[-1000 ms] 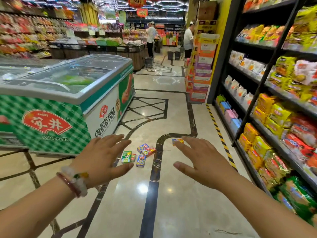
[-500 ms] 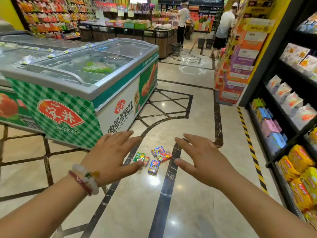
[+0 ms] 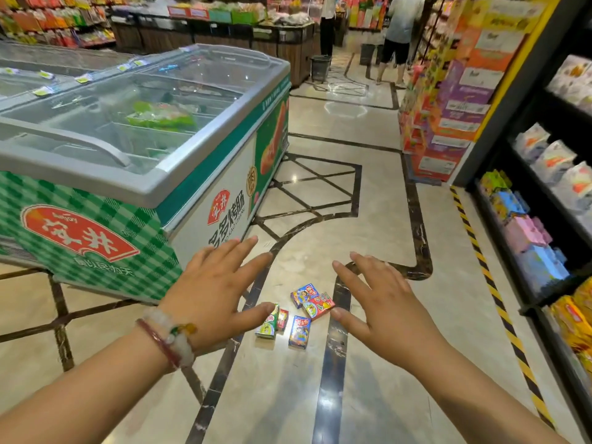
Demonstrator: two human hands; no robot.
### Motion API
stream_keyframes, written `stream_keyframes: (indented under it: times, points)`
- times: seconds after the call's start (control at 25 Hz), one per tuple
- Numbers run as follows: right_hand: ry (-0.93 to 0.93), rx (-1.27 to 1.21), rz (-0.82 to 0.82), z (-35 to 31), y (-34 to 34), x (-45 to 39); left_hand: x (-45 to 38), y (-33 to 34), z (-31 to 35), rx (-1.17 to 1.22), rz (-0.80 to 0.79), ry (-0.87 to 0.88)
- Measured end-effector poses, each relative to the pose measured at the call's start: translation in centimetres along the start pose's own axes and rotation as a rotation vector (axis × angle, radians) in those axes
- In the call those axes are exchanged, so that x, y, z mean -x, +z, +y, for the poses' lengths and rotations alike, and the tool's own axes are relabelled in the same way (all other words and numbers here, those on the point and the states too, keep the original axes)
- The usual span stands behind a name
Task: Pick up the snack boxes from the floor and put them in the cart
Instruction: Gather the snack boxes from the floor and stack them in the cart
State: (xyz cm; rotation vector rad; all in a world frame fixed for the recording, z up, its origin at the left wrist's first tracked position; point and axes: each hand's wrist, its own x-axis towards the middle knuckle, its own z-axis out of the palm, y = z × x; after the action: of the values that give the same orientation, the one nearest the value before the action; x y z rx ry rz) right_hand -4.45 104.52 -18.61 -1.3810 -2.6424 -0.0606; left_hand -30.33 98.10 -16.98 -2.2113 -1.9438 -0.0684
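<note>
Glossy marble floor (image 3: 368, 219) carries five snack boxes (image 3: 299, 314) clustered together.

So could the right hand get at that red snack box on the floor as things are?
Probably yes. The right hand is open and holds nothing, and the red snack box lies uncovered on the floor, other boxes beside it; nothing stands between. The person would likely need to bend down.

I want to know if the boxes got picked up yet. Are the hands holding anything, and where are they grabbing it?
Nothing is held. The left hand and right hand hover with fingers spread, above the snack boxes lying on the floor.
</note>
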Motion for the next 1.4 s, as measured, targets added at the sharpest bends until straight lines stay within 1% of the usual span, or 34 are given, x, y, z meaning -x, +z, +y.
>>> stream_keyframes:
  times: [0.16,0.28,0.36,0.52,0.6,0.72,0.8,0.88,0.96,1.04,1.08,1.16,1.28,1.32,1.4]
  points:
    - [0.082,-0.074,-0.059,0.5,3.6,-4.8,-4.8,3.8,-3.4,0.019,-0.019,0.04]
    - [0.106,-0.054,-0.044,1.5,6.5,-8.3,-8.9,6.8,-5.0,0.051,-0.059,0.072]
    - [0.122,-0.071,-0.078,2.6,8.6,-11.0,-11.8,9.1,-6.0,0.074,-0.081,0.077]
    - [0.119,-0.103,-0.113,5.7,15.5,-16.4,-17.4,16.0,-7.4,0.221,-0.093,0.045]
    - [0.106,-0.11,-0.138,6.8,20.8,-18.6,-19.3,21.2,-7.9,0.283,-0.102,0.031]
    - [0.135,-0.171,-0.192,7.7,31.4,-20.7,-20.4,32.4,-8.3,0.346,-0.135,0.007]
    - [0.172,-0.229,-0.301,8.0,39.4,-20.7,-20.5,40.7,-8.5,0.369,-0.148,-0.025]
    - [0.241,-0.26,-0.401,8.4,48.3,-20.0,-20.2,49.7,-8.3,0.38,-0.201,-0.067]
    - [0.338,-0.329,-0.429,8.8,56.4,-19.4,-20.1,58.6,-8.0,0.417,-0.293,-0.135]
    - [0.365,-0.408,-0.524,9.7,64.7,-19.0,-19.7,67.7,-8.0,0.47,-0.379,-0.234]
    - [0.449,-0.436,-0.565,10.1,68.7,-19.3,-19.8,71.6,-8.3,0.511,-0.418,-0.308]
    - [0.705,-0.529,-0.631,10.4,75.5,-20.4,-20.3,77.5,-8.3,0.624,-0.501,-0.493]
    - [1.052,-0.634,-0.535,9.8,85.5,-21.0,-19.7,86.2,-8.5,0.794,-0.502,-0.821]
    - [1.109,-0.644,-0.525,9.4,87.7,-20.9,-19.4,88.1,-8.2,0.838,-0.507,-0.893]
    - [1.124,-0.637,-0.514,8.9,90.1,-21.0,-18.9,90.4,-7.6,0.945,-0.494,-1.016]
